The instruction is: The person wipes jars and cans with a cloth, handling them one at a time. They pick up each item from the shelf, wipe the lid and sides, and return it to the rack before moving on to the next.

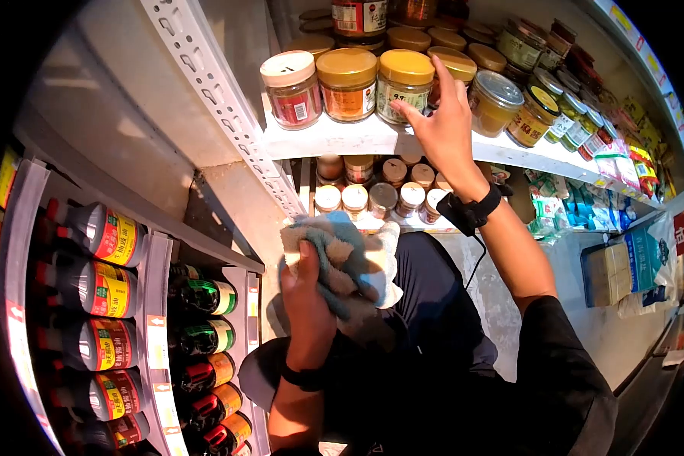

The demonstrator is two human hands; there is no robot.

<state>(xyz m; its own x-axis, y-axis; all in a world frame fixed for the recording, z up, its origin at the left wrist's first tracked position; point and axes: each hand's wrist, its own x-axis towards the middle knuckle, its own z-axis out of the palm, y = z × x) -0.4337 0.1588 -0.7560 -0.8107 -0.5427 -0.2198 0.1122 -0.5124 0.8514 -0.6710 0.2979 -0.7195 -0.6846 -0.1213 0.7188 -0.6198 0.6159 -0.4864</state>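
Observation:
My left hand [308, 300] is closed on a crumpled blue, beige and white cloth [346, 258], held over my lap. Up at the white shelf [342, 139], my right hand [442, 114] has its thumb and fingers apart, beside a yellow-lidded jar [405, 80] with a green label. Its fingers reach over the front of another gold-lidded jar [454, 64], and whether they touch either jar is hard to tell. Left of these stand an orange-labelled jar [347, 83] and a pale-lidded jar [290, 90] with a pink label.
Small jars [382, 199] line a lower shelf. More jars [533, 115] and packets [644, 167] fill the right side. Dark bottles [114, 295] stand on racks at the left. A perforated metal post [220, 99] rises beside the upper shelf. A plastic box [606, 273] sits at the right.

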